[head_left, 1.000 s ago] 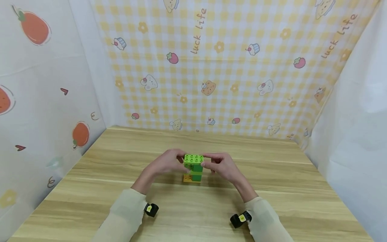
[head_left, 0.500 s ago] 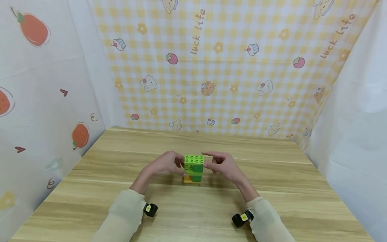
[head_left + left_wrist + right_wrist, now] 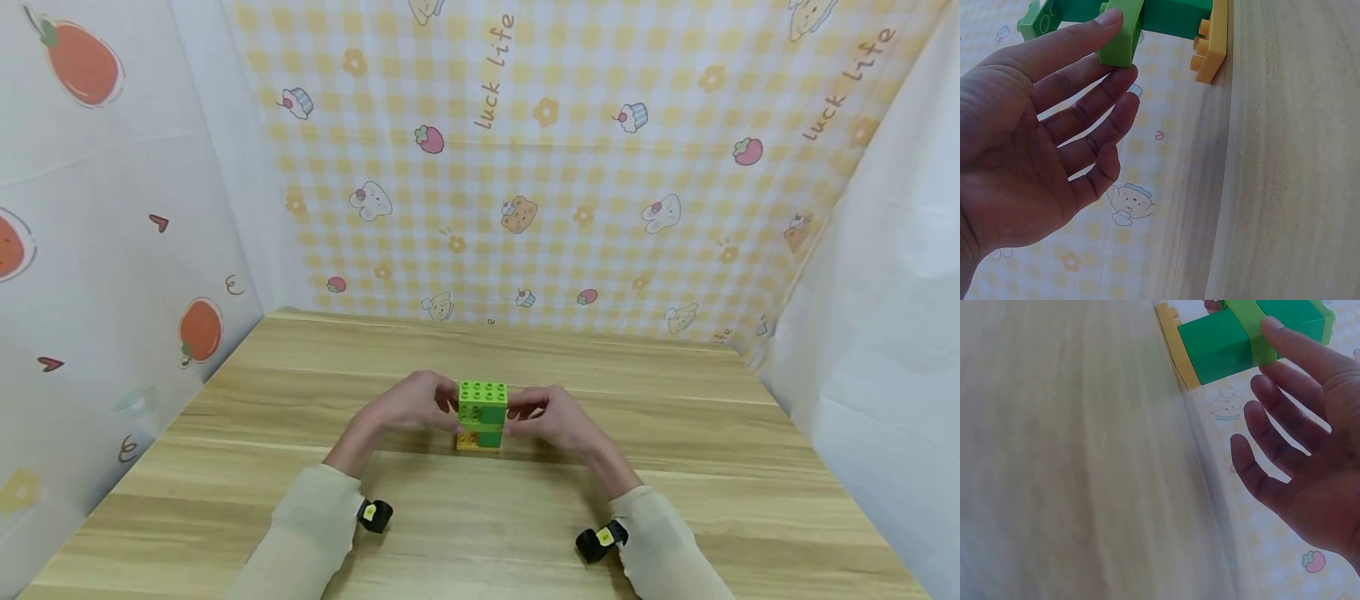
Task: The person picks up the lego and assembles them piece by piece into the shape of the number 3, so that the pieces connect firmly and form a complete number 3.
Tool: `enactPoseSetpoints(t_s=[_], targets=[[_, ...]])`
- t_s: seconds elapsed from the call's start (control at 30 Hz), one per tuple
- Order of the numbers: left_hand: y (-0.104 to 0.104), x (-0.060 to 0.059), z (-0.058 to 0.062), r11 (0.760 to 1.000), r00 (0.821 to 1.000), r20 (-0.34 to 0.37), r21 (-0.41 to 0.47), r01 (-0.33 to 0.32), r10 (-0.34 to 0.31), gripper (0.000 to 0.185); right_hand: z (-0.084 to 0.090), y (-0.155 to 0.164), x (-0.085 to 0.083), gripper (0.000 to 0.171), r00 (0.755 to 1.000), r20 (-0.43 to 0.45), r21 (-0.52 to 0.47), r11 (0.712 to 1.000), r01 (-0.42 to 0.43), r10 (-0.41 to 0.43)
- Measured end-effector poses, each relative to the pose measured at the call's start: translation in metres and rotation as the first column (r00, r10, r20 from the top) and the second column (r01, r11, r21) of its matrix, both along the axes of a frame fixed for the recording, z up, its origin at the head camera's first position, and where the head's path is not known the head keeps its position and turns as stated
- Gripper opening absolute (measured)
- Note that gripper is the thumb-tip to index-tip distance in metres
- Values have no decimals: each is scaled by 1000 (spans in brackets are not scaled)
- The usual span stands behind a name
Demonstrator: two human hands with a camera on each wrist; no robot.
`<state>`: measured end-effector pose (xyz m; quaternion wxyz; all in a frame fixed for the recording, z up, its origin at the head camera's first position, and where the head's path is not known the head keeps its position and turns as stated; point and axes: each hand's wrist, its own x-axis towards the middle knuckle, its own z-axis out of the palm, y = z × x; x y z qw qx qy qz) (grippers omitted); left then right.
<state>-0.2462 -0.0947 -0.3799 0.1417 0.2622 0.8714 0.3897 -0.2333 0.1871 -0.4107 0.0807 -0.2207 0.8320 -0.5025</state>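
Note:
A small tower of toy building bricks stands on the table between my hands. Its base is an orange plate, with a dark green brick on it. Above come a light green plate, another dark green brick and a light green top plate with studs. From the left side, my left hand pinches the middle light green plate between thumb and fingers. My right hand pinches that same plate's right end, thumb in front and index finger behind, its other fingers spread loosely.
The wooden table runs up to a checked cloth at the back. White cloth walls stand on both sides. A black wrist camera sits at each sleeve.
My right hand has gone down from the top plate to the middle plate. My left thumb has drawn back from the tower's front to its left edge. The tower stays in place.

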Motion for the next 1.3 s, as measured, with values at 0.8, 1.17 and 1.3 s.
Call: enactPoseSetpoints(t_s=[0.8, 1.17, 1.3], targets=[[-5, 0, 5, 995, 999, 39, 93, -27, 24, 33, 1, -3, 4, 32, 998, 31, -45, 997, 58, -57], [-6, -4, -1, 968, 985, 115, 202, -151, 130, 31, 0, -7, 1, 37, 984, 134, -147, 979, 138, -119], [-4, -4, -3, 951, 973, 164, 237, -197, 161, 31, 0, -9, 1, 41, 976, 172, -179, 970, 163, -132]])
